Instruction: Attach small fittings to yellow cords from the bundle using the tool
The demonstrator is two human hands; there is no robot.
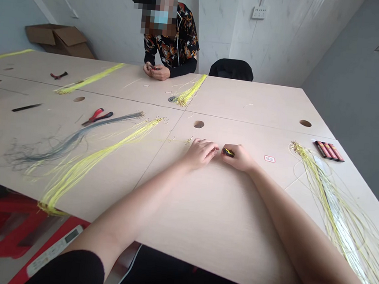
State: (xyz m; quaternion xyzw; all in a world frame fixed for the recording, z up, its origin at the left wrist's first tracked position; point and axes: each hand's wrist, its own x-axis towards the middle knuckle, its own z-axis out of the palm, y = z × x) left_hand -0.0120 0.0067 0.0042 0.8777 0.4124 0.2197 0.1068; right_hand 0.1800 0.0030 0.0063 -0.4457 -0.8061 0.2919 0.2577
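My left hand [203, 154] rests low over the table, its fingers curled together; anything in them is too small to make out. Close beside it, my right hand [241, 158] is closed around a small black tool with yellow markings [228, 152], mostly hidden by the fingers. A narrow gap separates the two hands. Just left of my left hand lie a few tiny gold-coloured bits [188, 140]. A small label with a red border [269, 158] lies right of my right hand.
Yellow strands with gold-coloured ends [109, 149], grey strands [87, 132] and red-black pliers [97, 117] lie left. Right are pale yellow strands [320, 188] and pink-black cylinders [330, 151]. A masked person [172, 39] works opposite. A remote [54, 250] rests on a red stool [3, 223].
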